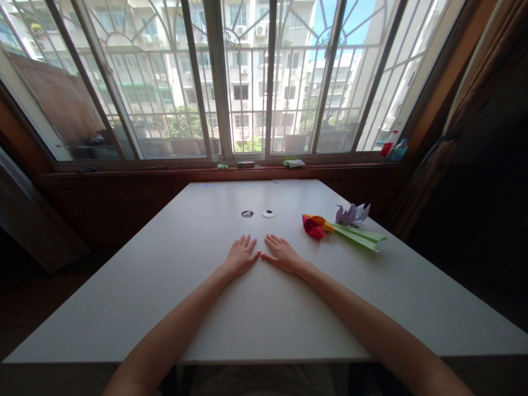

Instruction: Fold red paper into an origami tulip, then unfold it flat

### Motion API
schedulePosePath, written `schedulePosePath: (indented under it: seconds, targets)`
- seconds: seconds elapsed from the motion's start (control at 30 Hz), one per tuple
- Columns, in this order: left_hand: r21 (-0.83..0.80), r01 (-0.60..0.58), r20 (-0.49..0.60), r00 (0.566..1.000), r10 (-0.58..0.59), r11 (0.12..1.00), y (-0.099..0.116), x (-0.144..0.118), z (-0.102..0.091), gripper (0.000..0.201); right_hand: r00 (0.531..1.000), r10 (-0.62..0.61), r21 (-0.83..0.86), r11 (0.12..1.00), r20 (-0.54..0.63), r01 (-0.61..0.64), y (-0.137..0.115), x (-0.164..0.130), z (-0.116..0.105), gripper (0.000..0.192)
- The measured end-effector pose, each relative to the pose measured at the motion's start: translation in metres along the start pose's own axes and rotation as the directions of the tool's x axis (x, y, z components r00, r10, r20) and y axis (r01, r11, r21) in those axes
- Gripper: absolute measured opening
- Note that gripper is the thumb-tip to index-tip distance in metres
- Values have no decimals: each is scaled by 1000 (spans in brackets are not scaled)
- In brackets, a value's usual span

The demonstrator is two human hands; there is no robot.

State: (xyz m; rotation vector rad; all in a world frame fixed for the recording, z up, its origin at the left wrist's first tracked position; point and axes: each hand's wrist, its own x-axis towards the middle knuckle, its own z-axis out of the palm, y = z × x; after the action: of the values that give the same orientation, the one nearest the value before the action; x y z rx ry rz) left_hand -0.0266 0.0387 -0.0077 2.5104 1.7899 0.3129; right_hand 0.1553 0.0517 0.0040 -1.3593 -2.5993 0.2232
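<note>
Both my hands lie palm down on the white table (165, 275), thumbs pointing at each other and nearly touching. My left hand (241, 256) has its fingers spread, with nothing in it. My right hand (281, 254) is flat too, fingers stretched out and holding nothing. Right of it lie folded paper flowers: a red paper tulip (313, 226), an orange one (324, 221) partly behind it, and light green paper stems (358, 236). A purple and white folded paper piece (352, 214) sits just beyond the stems.
Two round openings are set in the table beyond my hands, one dark (247, 214) and one with a pale cover (268, 213). Small packets (293, 163) lie on the windowsill, with a red bottle (388, 146) and a blue bottle (400, 150) at its right. Barred windows rise behind.
</note>
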Motion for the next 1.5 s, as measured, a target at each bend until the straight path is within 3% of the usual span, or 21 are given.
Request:
schedulePosePath:
  seconds: [1.5]
  targets:
    - [2, -9, -25, 1000, 9, 1000, -2, 1, 2, 58, 1000, -3, 5, 1000, -15, 3, 0, 0, 1, 77]
